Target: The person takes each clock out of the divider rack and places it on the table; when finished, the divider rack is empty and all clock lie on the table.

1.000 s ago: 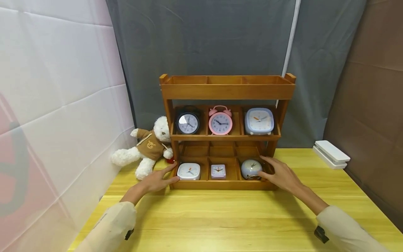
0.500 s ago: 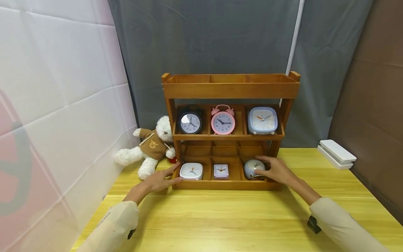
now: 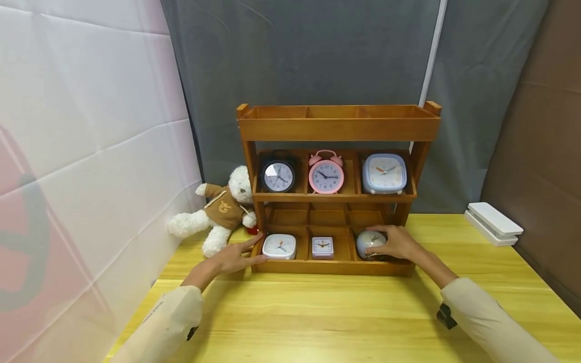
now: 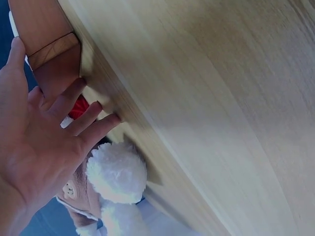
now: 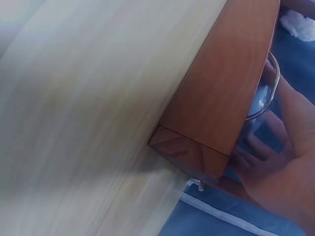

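On the table stands a brown wooden shelf rack (image 3: 336, 130) with clocks in its compartments. My right hand (image 3: 399, 243) holds a round grey-blue alarm clock (image 3: 368, 238) in the lower right compartment, thumb across its front and fingers over its top. A thin metal loop (image 5: 273, 91) on that clock shows in the right wrist view. At the rack's lower left end, my left hand (image 3: 231, 259) has its fingers extended, thumb at the front edge beside a white clock (image 3: 279, 246). A small lilac square clock (image 3: 322, 247) sits in the lower middle compartment.
A black clock (image 3: 278, 176), a pink twin-bell clock (image 3: 326, 176) and a blue rounded-square clock (image 3: 385, 173) fill the middle tier. Left of the rack sits a white plush bear (image 3: 224, 207). A white folded device (image 3: 494, 222) lies far right.
My right hand has moved inward and closed round the round clock. The left hand keeps its place at the rack's left end. The whole scene shifts slightly rightward in the head view.
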Tool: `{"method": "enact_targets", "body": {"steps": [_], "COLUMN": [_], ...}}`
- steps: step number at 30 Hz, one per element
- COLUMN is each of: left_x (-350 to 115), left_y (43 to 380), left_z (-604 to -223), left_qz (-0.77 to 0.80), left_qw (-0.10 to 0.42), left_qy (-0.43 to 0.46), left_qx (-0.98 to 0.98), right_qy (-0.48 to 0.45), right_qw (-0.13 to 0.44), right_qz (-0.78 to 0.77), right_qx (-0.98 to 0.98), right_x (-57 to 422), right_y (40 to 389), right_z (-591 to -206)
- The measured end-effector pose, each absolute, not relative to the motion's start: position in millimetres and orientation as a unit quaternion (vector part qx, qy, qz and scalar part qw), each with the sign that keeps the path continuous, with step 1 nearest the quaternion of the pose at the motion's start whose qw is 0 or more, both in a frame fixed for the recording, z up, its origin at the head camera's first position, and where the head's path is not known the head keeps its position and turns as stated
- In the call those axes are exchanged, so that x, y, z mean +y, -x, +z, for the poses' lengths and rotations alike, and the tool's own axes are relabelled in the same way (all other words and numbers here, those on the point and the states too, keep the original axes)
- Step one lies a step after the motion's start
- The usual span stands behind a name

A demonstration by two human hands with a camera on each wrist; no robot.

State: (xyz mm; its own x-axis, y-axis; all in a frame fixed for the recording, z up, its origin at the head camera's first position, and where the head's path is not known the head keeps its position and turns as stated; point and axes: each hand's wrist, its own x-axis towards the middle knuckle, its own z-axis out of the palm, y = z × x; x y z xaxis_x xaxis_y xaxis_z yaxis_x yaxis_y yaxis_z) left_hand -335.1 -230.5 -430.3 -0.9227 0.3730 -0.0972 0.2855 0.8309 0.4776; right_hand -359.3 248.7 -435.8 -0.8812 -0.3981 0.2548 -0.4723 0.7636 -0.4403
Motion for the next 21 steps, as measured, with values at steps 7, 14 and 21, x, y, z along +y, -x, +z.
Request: {"method": "enact_targets", "body": {"steps": [7,14,21], "left_x": [-232.8,-232.6,-230.9], "left_y": [336.6,333.4,335.5], "left_z": [-434.3,-436.2,-435.2], "left_qz": [0.231,0.232,0.228], "left_qw": [0.099,0.101,0.097], "left_qy": [-0.168,-0.16,-0.157], "left_qx": [0.953,0.954,0.956], "right_qy": [-0.226,-0.221,-0.197], "right_qw": [0.067,0.076,0.116], "right_qz": [0.245,0.255,0.267], "right_qx": [-0.94,-0.938,-0.936], "right_x": [246.7,244.1,247.9], "right_y": [358.0,356.0,356.7], "right_z": [-437.2,-443.0,-441.1]}}
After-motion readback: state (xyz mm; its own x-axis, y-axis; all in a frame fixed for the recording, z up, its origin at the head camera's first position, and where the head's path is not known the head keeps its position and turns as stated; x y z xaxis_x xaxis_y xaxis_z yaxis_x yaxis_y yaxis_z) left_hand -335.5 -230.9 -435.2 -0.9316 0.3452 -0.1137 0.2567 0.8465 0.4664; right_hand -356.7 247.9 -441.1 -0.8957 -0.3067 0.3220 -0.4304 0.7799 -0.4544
